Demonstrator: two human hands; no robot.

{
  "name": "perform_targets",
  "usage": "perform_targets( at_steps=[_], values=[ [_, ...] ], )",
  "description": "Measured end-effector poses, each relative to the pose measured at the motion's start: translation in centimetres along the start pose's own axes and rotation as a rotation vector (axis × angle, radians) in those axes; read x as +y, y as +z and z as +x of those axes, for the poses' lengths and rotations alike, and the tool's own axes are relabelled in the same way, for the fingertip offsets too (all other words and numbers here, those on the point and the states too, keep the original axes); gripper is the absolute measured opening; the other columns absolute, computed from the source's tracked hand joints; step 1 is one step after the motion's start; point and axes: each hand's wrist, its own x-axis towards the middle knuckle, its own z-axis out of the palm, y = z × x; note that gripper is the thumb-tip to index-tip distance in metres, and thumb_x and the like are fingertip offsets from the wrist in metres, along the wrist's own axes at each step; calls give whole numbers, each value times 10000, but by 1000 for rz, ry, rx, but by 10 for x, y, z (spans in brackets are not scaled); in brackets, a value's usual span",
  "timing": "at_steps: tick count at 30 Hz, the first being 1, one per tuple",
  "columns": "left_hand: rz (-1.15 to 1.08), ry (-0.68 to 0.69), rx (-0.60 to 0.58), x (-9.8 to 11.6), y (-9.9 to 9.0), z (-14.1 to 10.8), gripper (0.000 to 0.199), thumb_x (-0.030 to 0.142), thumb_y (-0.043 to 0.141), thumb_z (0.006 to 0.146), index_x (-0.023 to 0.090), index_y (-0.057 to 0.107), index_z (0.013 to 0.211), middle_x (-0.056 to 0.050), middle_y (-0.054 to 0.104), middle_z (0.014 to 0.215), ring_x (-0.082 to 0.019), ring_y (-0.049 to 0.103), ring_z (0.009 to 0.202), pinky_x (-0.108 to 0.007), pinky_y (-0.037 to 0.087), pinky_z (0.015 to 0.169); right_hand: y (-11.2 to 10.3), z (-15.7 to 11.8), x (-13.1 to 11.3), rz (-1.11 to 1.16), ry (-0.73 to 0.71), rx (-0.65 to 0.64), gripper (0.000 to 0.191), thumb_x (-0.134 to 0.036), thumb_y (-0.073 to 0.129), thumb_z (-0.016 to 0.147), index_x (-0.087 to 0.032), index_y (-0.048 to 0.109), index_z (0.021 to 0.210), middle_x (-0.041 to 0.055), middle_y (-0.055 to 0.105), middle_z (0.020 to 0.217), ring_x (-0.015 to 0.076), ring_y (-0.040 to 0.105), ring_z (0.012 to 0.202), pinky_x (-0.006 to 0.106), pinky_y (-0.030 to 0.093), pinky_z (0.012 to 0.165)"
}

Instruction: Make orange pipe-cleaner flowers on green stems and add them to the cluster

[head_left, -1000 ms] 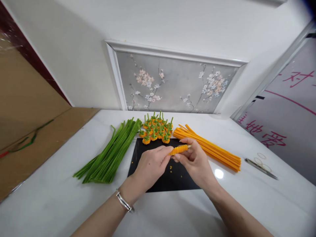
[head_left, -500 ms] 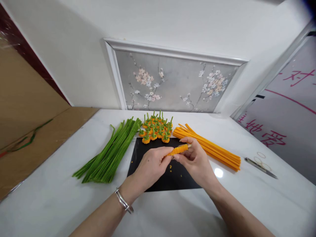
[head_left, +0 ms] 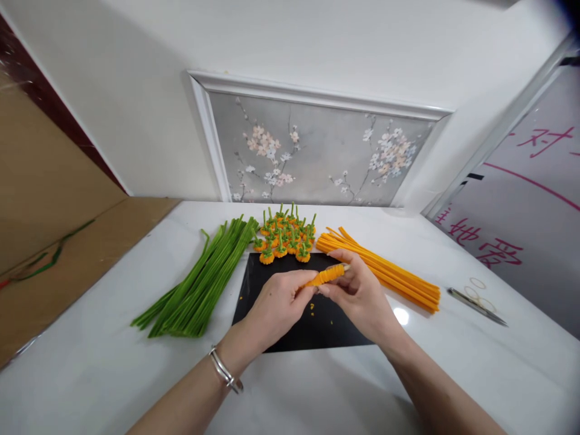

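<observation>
Above a black mat (head_left: pixel 290 335), both my hands pinch an orange pipe cleaner coil (head_left: pixel 328 275), wound in tight loops around a thin pale rod whose tip shows at the right. My left hand (head_left: pixel 281 299) closes on the coil's left end, thumb and forefinger together. At the other end, the fingers of my right hand (head_left: pixel 357 290) curl round the rod and coil. Just behind the mat stand several small orange pumpkins (head_left: pixel 281 244) with green stems and curls. Tiny orange bits (head_left: pixel 312 307) lie on the mat.
Left of the mat lies a bundle of green pipe cleaners (head_left: pixel 203 284). A bundle of orange pipe cleaners (head_left: pixel 389 272) rests at the right. Farther right are tweezers (head_left: pixel 475 306) and several thin rings (head_left: pixel 478 283). A cardboard box (head_left: pixel 54 181) borders the left side.
Both hands keep the same grip on the orange coil, with barely any movement. The whole view has shifted very slightly.
</observation>
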Motion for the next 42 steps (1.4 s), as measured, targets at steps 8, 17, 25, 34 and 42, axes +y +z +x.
perform_targets(
  at_steps=[8,17,25,34,42],
  values=[
    [0,3,5,1,0,0,219,132,432,890,163,570,724,32,543,668,-101,462,599,-220,321,555,1,0,0,-20,1,13,403,-283,667,805,-250,472,1157,-15,635,739,192,684,699,319,582,634],
    [14,4,-7,-2,2,0,228,154,427,909,168,539,711,41,510,655,-98,447,592,-226,301,558,0,0,0,-8,-12,-14,399,-267,649,814,-262,457,1165,-7,626,789,189,676,735,320,575,668],
    [26,4,-3,-2,2,-1,223,138,423,904,170,546,720,44,499,653,-99,437,591,-228,300,567,2,1,-5,-29,5,23,362,-286,663,800,-247,484,1112,-30,586,675,168,619,624,302,536,604],
    [25,0,-8,-2,2,-1,210,149,433,914,170,541,736,42,510,669,-100,452,604,-230,299,576,0,0,-1,-11,46,7,412,-277,675,791,-252,475,1150,-32,587,700,171,624,660,300,532,625],
    [52,-3,-8,-3,3,0,193,140,437,918,170,566,778,34,537,700,-103,476,628,-231,314,594,1,1,-3,-12,46,26,386,-272,679,781,-252,489,1116,-47,546,645,153,576,599,279,492,579]
  ],
)
